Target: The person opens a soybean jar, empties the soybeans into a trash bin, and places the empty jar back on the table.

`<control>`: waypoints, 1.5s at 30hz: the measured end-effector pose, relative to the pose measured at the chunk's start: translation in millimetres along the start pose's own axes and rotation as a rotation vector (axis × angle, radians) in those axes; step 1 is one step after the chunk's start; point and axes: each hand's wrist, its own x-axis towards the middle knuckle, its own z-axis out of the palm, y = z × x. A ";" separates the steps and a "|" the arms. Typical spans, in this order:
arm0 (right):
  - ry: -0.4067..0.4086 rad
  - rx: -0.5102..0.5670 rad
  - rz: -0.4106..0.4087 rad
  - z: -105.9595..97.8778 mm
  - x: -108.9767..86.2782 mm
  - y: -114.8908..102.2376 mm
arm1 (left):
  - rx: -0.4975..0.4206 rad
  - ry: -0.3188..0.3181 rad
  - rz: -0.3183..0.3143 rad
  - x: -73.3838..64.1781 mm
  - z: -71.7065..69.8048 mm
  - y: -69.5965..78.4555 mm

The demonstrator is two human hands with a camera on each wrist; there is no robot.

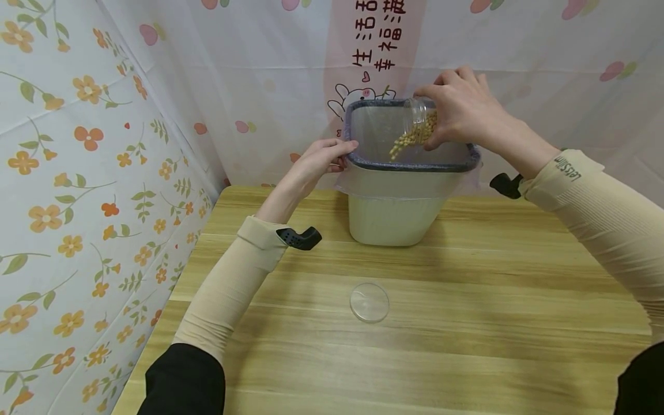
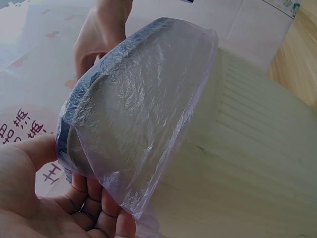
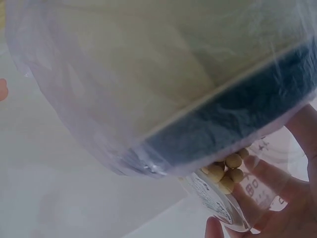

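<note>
A pale trash bin [image 1: 394, 222] with a dark rim stands at the back of the table, lined with a thin translucent purple bag [image 2: 143, 109]. At its left corner my left hand [image 1: 317, 162] grips the rim, thumb on top and the other fingers curled below. My right hand [image 1: 467, 109] holds a clear jar [image 1: 417, 112] tipped over the bin's opening. Round yellow beans [image 1: 406, 140], which look like soybeans, spill from the jar's mouth, while more lie inside it. In the right wrist view the bin and bag partly cover the jar.
A clear round lid [image 1: 369, 302] lies flat on the wooden table [image 1: 441, 334], in front of the bin. Printed curtains hang behind the bin and along the left side. A black wrist mount [image 1: 301, 237] juts from the left sleeve, another [image 1: 505, 185] from the right.
</note>
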 end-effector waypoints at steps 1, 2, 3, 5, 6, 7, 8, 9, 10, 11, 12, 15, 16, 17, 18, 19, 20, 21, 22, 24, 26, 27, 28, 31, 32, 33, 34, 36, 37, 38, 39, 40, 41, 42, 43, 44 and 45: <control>0.000 -0.002 -0.002 0.1 0.0 -0.1 | 0.001 0.000 -0.002 -0.2 0.0 0.1; 0.002 -0.003 -0.004 -0.3 0.1 -0.2 | 0.002 0.000 -0.003 -0.5 0.1 0.2; 0.006 -0.004 -0.007 -0.4 0.2 -0.4 | 0.004 0.001 -0.005 -0.7 0.1 0.3; 0.016 -0.005 -0.013 -0.6 0.3 -0.5 | 0.005 0.001 -0.007 -0.7 -0.1 0.2; 0.021 -0.005 -0.017 -0.5 0.3 -0.4 | 0.004 0.001 -0.007 -0.7 -0.2 0.1; 0.023 -0.005 -0.019 -0.6 0.5 -0.6 | 0.005 0.002 -0.007 -0.7 -0.3 0.0; 0.025 -0.006 -0.022 -0.6 0.6 -0.6 | 0.004 0.003 -0.007 -0.6 -0.4 -0.2; 0.027 -0.007 -0.025 -0.4 0.6 -0.7 | 0.002 0.003 -0.007 -0.4 -0.5 -0.4; 0.028 -0.009 -0.027 -0.4 0.6 -0.9 | 0.000 0.003 -0.006 -0.3 -0.6 -0.6; 0.029 -0.012 -0.029 -0.5 0.6 -1.1 | -0.001 0.003 -0.005 -0.3 -0.6 -0.6; 0.029 -0.014 -0.030 -0.8 0.7 -1.5 | -0.001 0.002 -0.004 -0.3 -0.5 -0.7; 0.033 -0.030 -0.035 -1.2 0.7 -2.9 | -0.001 0.001 -0.001 -0.5 -0.6 -0.5; 0.034 -0.038 -0.036 -1.3 0.8 -3.2 | -0.001 0.001 -0.001 -0.5 -0.5 -0.4; 0.037 -0.044 -0.038 -1.5 0.8 -3.4 | -0.002 0.002 -0.002 -0.5 -0.4 -0.4; 0.038 -0.052 -0.041 -1.6 1.0 -3.6 | -0.002 0.003 -0.002 -0.5 -0.4 -0.3; 0.041 -0.059 -0.045 -1.8 1.3 -3.7 | -0.002 0.003 -0.003 -0.6 -0.3 -0.3; 0.046 -0.065 -0.049 -2.2 1.5 -3.9 | -0.002 0.004 -0.003 -0.6 -0.3 -0.3; 0.051 -0.071 -0.055 -2.7 1.8 -3.9 | -0.002 0.004 -0.003 -0.5 -0.2 -0.3; 0.056 -0.075 -0.060 -3.1 1.9 -3.9 | -0.003 0.004 -0.002 -0.5 -0.2 -0.3; 0.066 -0.082 -0.069 -4.0 2.2 -3.9 | -0.001 0.003 -0.001 -0.4 -0.1 -0.3; 0.072 -0.090 -0.075 -4.5 2.3 -4.1 | -0.001 0.003 -0.002 -0.3 0.1 -0.2; 0.072 -0.095 -0.077 -4.6 2.3 -4.2 | -0.001 0.003 -0.003 -0.3 0.1 -0.1; 0.073 -0.101 -0.077 -4.7 2.2 -4.5 | -0.001 0.003 -0.004 -0.3 0.2 0.0; 0.077 -0.123 -0.083 -4.6 2.0 -5.7 | -0.001 0.003 -0.006 -0.3 0.5 0.1; 0.078 -0.131 -0.085 -4.5 1.7 -6.2 | -0.001 0.004 -0.006 -0.4 0.5 0.1; 0.081 -0.140 -0.089 -4.4 1.5 -6.7 | -0.001 0.004 -0.006 -0.3 0.5 0.1; 0.087 -0.151 -0.095 -4.2 1.3 -7.2 | -0.001 0.004 -0.006 -0.3 0.5 0.1; 0.103 -0.173 -0.109 -3.9 0.9 -8.4 | -0.003 0.004 -0.006 -0.3 0.5 0.0; 0.112 -0.188 -0.116 -3.7 0.9 -9.0 | -0.004 0.003 -0.006 -0.3 0.5 0.0; 0.119 -0.202 -0.124 -3.6 0.9 -9.6 | -0.004 0.002 -0.007 -0.4 0.4 0.0; 0.129 -0.216 -0.132 -3.4 0.8 -10.3 | -0.004 0.001 -0.006 -0.5 0.4 0.0; 0.135 -0.231 -0.139 -3.2 0.8 -11.0 | -0.004 0.000 -0.006 -0.6 0.5 0.0; 0.140 -0.247 -0.144 -3.2 0.7 -11.6 | -0.005 -0.001 -0.005 -0.8 0.5 0.1; 0.145 -0.262 -0.152 -3.1 0.7 -12.1 | -0.005 -0.002 -0.004 -1.0 0.6 0.1; 0.150 -0.274 -0.160 -2.8 0.8 -12.6 | -0.005 -0.003 -0.003 -1.2 0.7 0.2; 0.155 -0.285 -0.168 -2.6 0.7 -13.0 | -0.005 -0.004 -0.001 -1.4 0.7 0.3; 0.162 -0.293 -0.177 -2.1 0.6 -13.5 | -0.005 -0.004 0.001 -1.6 0.8 0.3</control>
